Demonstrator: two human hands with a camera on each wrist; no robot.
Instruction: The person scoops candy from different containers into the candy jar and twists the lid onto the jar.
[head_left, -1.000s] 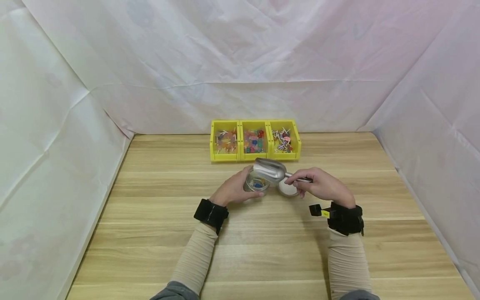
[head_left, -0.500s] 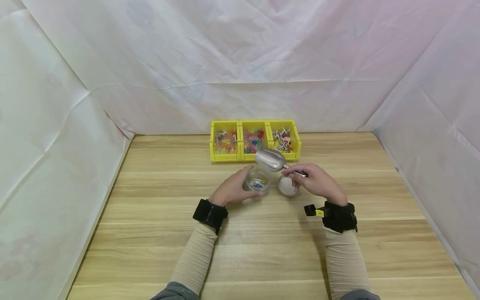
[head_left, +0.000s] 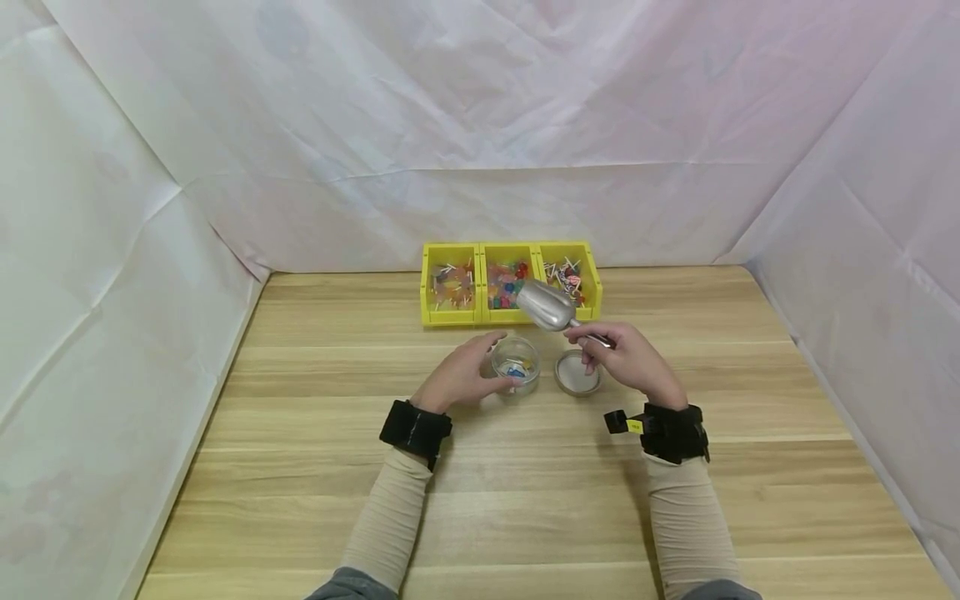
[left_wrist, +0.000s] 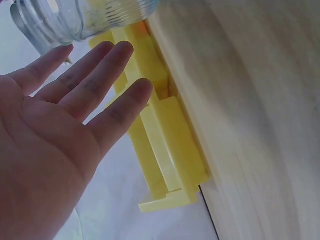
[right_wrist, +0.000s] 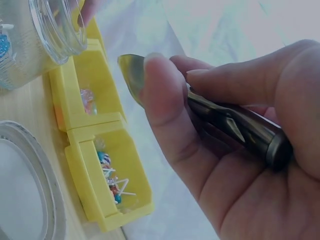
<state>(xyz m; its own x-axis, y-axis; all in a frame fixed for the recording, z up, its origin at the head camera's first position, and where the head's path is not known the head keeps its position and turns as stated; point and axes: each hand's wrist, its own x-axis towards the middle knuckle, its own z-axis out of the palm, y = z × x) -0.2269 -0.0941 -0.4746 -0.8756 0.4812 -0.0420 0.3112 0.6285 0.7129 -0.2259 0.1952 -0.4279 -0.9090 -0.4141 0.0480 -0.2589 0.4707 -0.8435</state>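
My right hand (head_left: 622,357) grips the handle of a metal scoop (head_left: 546,305), its bowl overlapping the front of the yellow bins in the head view. In the right wrist view, thumb and fingers wrap the dark, shiny scoop handle (right_wrist: 235,122). A clear glass jar (head_left: 516,367) stands on the table with a few blue and yellow candies at its bottom. Beside the jar is my left hand (head_left: 463,372), thumb and fingers spread about its left side. The left wrist view shows these fingers straight, fingertips just short of the jar (left_wrist: 95,20).
Three joined yellow bins (head_left: 480,317) stand against the back curtain (head_left: 480,125), holding wrapped candies and lollipops. A round lid (head_left: 577,372), pale inside, lies on the wooden table (head_left: 525,500) right of the jar. White curtains enclose both sides.
The scoop has moved up and away from over the jar toward the bins in my right hand. My left hand has loosened from the jar and shifted slightly left.
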